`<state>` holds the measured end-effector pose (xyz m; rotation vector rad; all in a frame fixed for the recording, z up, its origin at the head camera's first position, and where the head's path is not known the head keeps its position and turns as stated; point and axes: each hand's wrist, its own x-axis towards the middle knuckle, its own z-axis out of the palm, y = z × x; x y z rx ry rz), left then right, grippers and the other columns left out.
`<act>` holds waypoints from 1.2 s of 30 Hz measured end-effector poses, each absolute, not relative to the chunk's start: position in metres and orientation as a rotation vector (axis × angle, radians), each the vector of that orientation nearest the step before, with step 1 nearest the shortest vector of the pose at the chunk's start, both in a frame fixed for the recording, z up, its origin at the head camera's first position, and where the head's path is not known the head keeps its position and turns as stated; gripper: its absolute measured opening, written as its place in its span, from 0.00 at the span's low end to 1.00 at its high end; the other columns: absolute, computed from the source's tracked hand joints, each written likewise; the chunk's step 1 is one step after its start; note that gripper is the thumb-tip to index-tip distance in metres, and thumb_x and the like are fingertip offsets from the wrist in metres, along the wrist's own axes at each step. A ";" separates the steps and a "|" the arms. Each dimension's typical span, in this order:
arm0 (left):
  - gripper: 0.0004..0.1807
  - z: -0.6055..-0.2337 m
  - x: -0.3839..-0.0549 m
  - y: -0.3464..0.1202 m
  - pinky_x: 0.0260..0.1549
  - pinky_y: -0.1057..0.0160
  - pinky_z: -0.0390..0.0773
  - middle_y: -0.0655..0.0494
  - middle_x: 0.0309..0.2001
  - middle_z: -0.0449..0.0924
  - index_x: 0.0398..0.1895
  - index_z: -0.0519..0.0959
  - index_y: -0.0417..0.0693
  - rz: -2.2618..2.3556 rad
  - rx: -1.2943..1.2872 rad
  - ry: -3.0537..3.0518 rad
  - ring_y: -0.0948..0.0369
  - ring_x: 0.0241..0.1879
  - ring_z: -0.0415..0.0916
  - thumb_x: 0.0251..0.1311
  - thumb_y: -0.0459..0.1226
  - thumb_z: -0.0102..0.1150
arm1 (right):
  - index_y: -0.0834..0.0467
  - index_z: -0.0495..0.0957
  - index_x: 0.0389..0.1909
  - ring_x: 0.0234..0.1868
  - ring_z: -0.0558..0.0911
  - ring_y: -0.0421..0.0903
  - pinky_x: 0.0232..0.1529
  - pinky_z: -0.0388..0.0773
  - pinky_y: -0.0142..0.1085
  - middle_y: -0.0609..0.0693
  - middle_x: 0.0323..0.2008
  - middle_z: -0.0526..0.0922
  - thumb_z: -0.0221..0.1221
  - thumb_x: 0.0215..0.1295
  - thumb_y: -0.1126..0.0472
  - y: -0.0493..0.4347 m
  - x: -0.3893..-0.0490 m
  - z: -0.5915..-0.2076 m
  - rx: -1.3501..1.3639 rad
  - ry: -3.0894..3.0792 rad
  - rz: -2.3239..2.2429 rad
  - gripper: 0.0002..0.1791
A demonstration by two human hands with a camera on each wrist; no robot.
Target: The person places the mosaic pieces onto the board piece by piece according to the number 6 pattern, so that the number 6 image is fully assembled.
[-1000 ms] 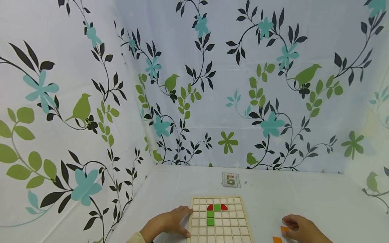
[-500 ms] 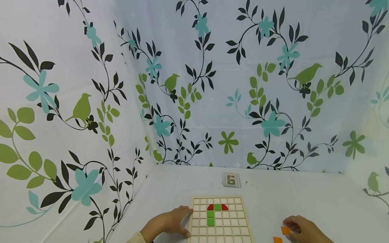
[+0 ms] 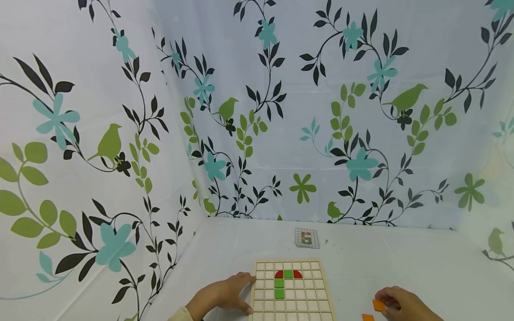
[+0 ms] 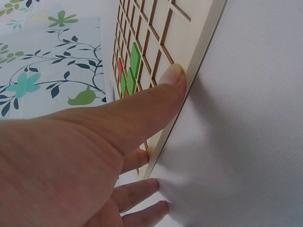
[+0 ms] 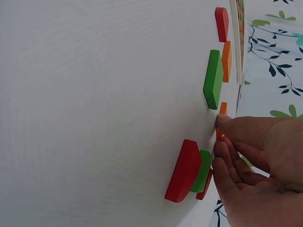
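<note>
Orange tile point(image 3: 379, 305): on bench point(image 3: 353, 267), off grid board's point(image 3: 311, 294) right edge; can't tell if lifted or touching bench.
R hand point(image 3: 405, 305): thumb + fingertips pinching orange tile.
Spare orange point(image 3: 367, 317): just beside, nearer side, partly cut by frame.
Loose pcs: red tile point(image 5: 183, 172), green tile point(image 5: 213, 80) + a few more flat on bench nr R hand, per R wrist view.
Grid board: flat, approx mid-bench; near edge out of frame. Red quarter-rounds point(image 3: 279, 274) either side of a green sq, two more green squares point(image 3: 279, 293) below left red.
L hand point(image 3: 230, 292): thumb + fingers spread along board's left edge, touching it, prob. steadying.
Pattern card point(image 3: 307, 238): btwn board's far edge & bench's far edge.
Change: vs 1 s ago, more of orange tile shows at R fingertips; board's five tiles same.
Meaning: prob. pickup stage; grid gained nothing meanwhile.
</note>
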<state>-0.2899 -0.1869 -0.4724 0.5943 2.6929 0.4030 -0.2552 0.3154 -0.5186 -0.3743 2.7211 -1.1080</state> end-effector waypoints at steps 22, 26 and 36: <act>0.45 -0.472 -0.290 -0.187 0.70 0.42 0.72 0.46 0.76 0.67 0.77 0.68 0.50 0.378 0.599 2.683 0.46 0.76 0.65 0.59 0.50 0.78 | 0.64 0.84 0.45 0.42 0.82 0.46 0.51 0.86 0.47 0.47 0.40 0.84 0.69 0.60 0.72 0.284 -0.263 -0.513 -0.154 2.845 -1.006 0.12; 0.44 -0.473 -0.290 -0.188 0.70 0.43 0.73 0.47 0.76 0.68 0.77 0.68 0.51 0.377 0.599 2.678 0.48 0.76 0.66 0.60 0.49 0.77 | 0.63 0.84 0.44 0.43 0.82 0.46 0.53 0.85 0.48 0.46 0.40 0.84 0.71 0.60 0.71 0.265 -0.269 -0.505 -0.148 2.875 -0.997 0.11; 0.41 -0.471 -0.290 -0.185 0.69 0.44 0.73 0.49 0.75 0.70 0.76 0.70 0.53 0.376 0.581 2.691 0.50 0.75 0.68 0.60 0.48 0.77 | 0.58 0.85 0.42 0.43 0.80 0.44 0.52 0.85 0.47 0.45 0.40 0.82 0.71 0.61 0.70 0.208 -0.278 -0.487 -0.295 2.866 -1.033 0.10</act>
